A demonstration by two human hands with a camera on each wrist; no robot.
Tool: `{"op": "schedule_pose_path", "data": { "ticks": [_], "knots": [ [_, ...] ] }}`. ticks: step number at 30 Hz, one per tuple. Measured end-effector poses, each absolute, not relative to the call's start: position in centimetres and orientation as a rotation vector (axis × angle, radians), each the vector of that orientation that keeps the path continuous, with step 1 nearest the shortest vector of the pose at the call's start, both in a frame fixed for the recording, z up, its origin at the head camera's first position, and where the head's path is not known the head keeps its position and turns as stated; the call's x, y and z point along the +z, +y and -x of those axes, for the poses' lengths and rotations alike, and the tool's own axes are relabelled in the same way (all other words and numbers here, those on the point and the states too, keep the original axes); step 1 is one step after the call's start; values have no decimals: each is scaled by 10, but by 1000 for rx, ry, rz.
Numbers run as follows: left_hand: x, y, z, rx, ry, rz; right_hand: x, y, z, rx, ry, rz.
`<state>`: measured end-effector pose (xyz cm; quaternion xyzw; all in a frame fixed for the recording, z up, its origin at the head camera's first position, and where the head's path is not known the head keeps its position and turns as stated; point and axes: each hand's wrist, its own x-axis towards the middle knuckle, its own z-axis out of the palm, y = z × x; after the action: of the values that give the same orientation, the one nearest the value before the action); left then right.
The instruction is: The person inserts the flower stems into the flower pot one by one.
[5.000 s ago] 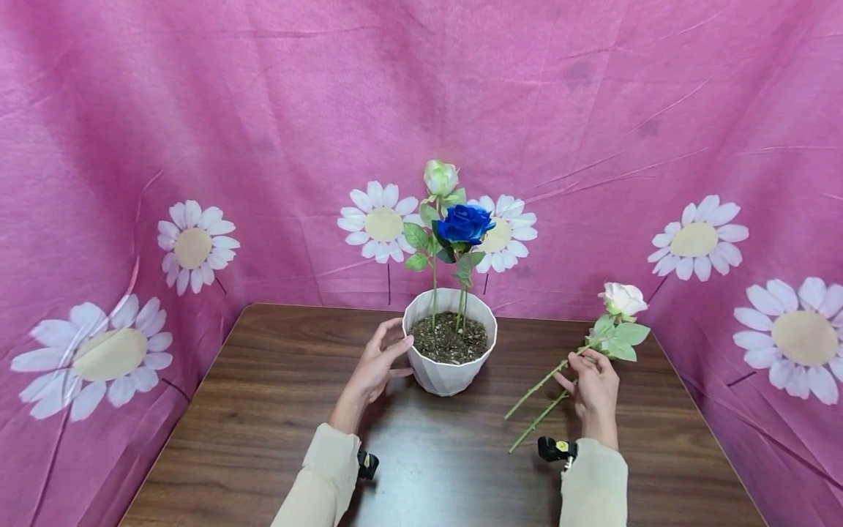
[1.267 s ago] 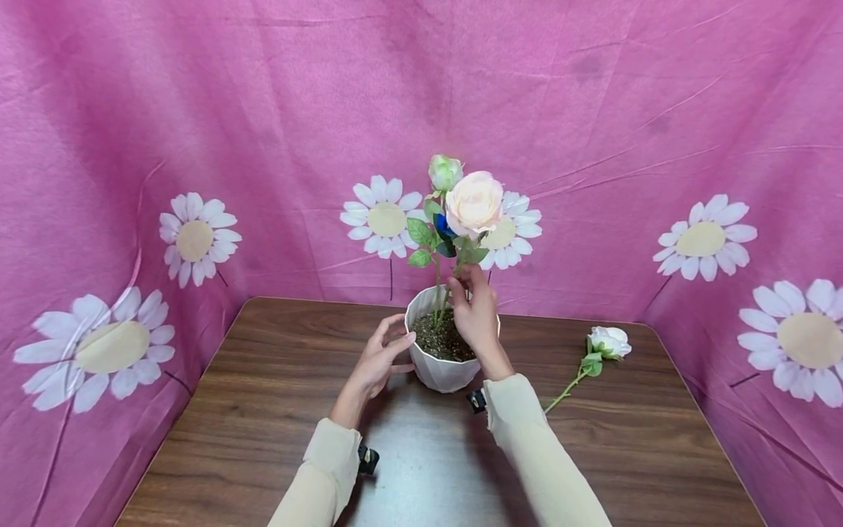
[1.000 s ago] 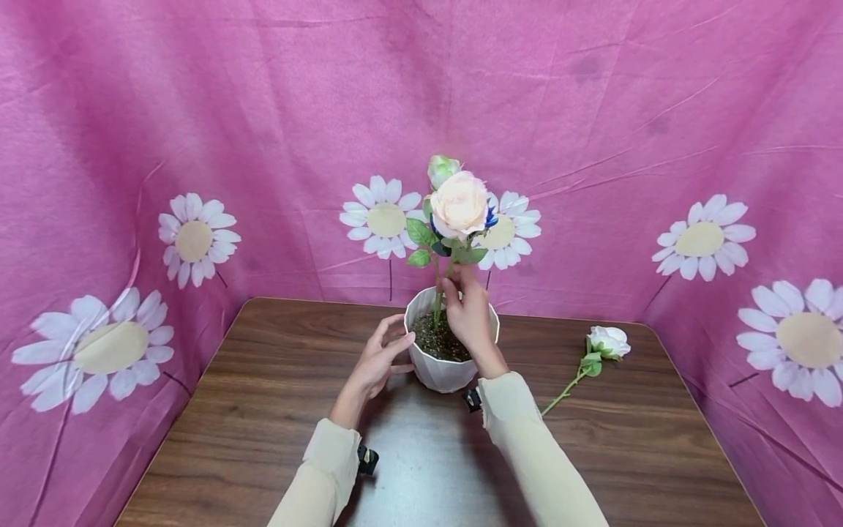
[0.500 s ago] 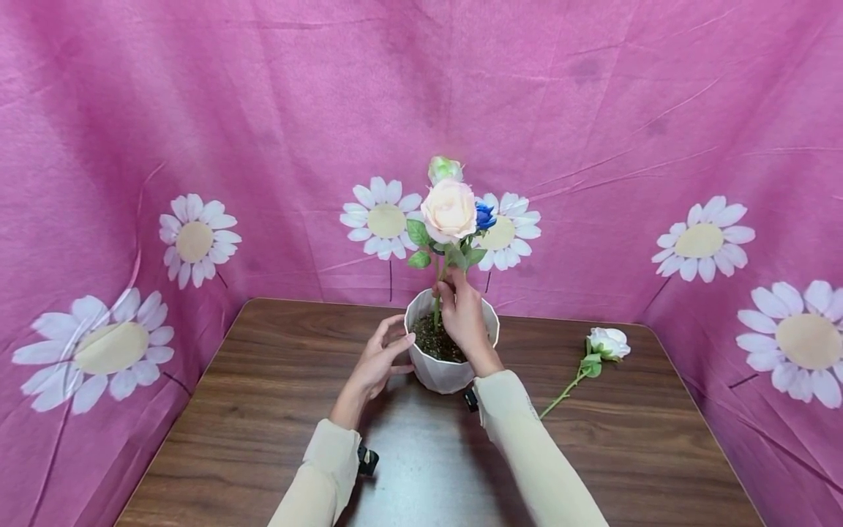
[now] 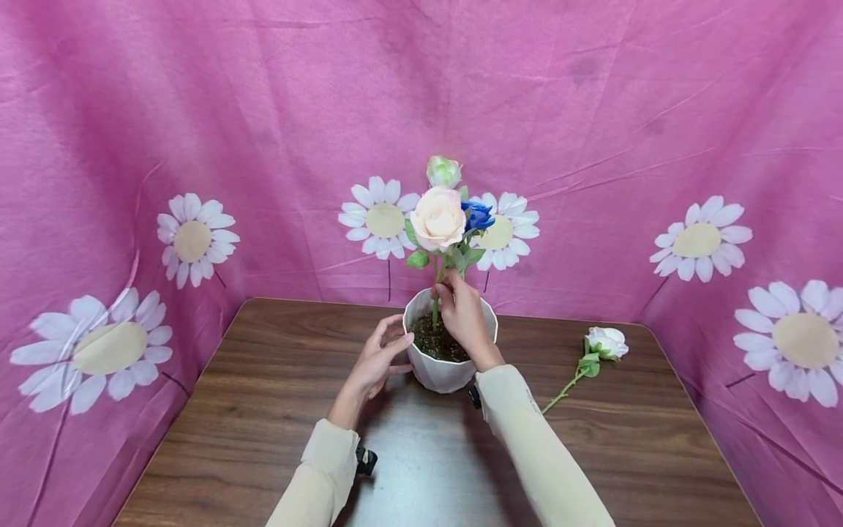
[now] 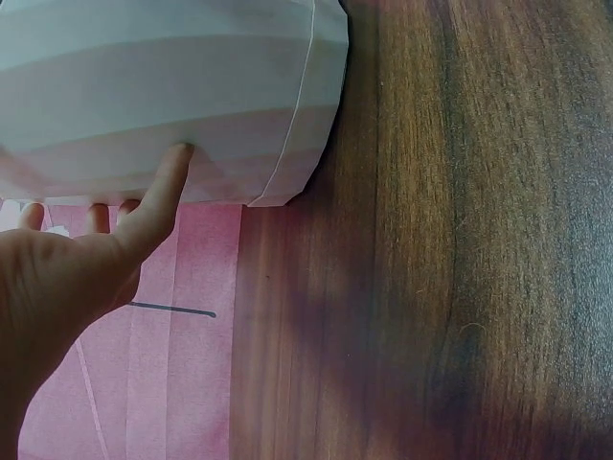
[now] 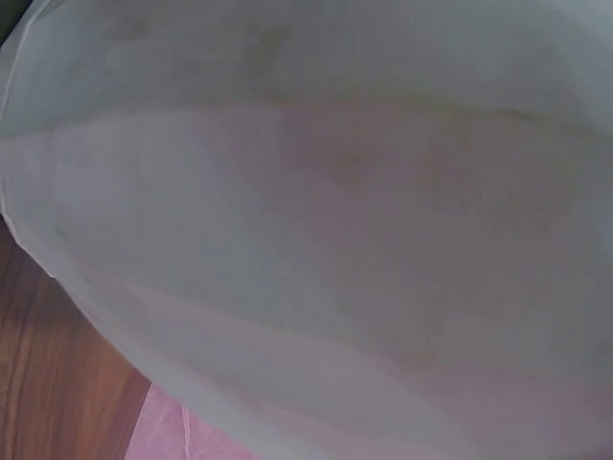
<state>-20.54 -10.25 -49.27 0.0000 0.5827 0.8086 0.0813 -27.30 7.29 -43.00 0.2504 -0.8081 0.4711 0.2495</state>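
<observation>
My right hand (image 5: 466, 318) pinches the stem of a pale pink rose (image 5: 437, 218) above the soil of a white faceted flower pot (image 5: 443, 375). The stem's lower end sits among the others at the soil (image 5: 437, 344). Behind it in the same pot stand a greenish-white rose (image 5: 444, 171) and a blue rose (image 5: 478, 216). My left hand (image 5: 377, 360) rests against the pot's left side with extended fingers, thumb near the rim. The left wrist view shows a fingertip pressing the pot wall (image 6: 144, 86). Only the pot's outer wall (image 7: 287, 240) fills most of the right wrist view; the right hand is hidden there.
A white rose (image 5: 607, 342) lies on the brown wooden table (image 5: 632, 424) to the right, its stem end partly behind the right sleeve (image 5: 533, 439). A pink curtain (image 5: 579, 110) printed with daisies encloses the table's back and sides.
My right hand has picked up the pale pink rose from the right side and carried it to the pot. Lately the bloom has shifted left and slightly down, uncovering the blue rose. My left hand stays put.
</observation>
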Motion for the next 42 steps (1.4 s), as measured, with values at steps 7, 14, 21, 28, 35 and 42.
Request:
{"op": "schedule_pose_path", "data": {
  "ticks": [7,14,21,28,35,42],
  "knots": [
    [-492,-101,204,2406,1752,-7,-435,73,273,1234,-2225,-708],
    [-492,-103,205,2410,1754,-12,-437,71,276,1242,-2247,-692],
    [-491,-102,206,2403,1742,2,-432,66,274,1274,-2313,-675],
    [-493,-102,205,2410,1743,-9,-425,71,265,1366,-2336,-613],
    [-493,-102,205,2406,1741,-4,-424,88,253,1402,-2351,-544],
    [-494,-102,205,2413,1740,-1,-426,105,245,1595,-2304,-506]
  ]
}}
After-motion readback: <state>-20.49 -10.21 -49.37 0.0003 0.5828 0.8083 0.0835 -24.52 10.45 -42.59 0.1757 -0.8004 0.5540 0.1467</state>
